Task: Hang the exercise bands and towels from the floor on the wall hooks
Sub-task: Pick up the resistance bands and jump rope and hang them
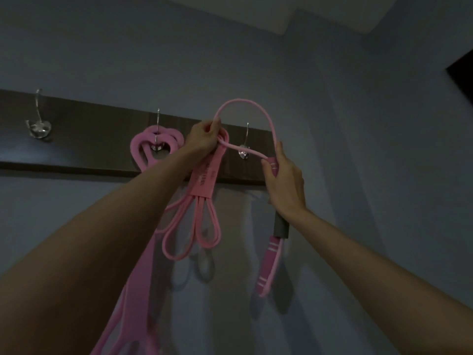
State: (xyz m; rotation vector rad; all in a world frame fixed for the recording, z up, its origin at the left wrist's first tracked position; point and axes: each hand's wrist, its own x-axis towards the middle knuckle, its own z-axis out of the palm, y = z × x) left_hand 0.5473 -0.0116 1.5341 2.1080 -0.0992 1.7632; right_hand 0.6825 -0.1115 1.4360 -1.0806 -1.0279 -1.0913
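Pink exercise band [202, 180] hangs bundled from the left hand [204, 138], whose fingers pinch its gathered top. The right hand [284, 180] curls its fingers round the striped handle strap, and a loop arcs above the rightmost hook [244, 149]. Behind, the dark rail [76, 139] carries a coiled band [135, 151] on its middle hook, with plain wall [358, 124] above its top edge.

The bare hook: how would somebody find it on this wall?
Find the dark wooden rail on the grey wall. The bare hook is the far-left of its three shiny hooks. The middle hook carries a pink looped band, a pink tube crosses the right hook; this one holds nothing.
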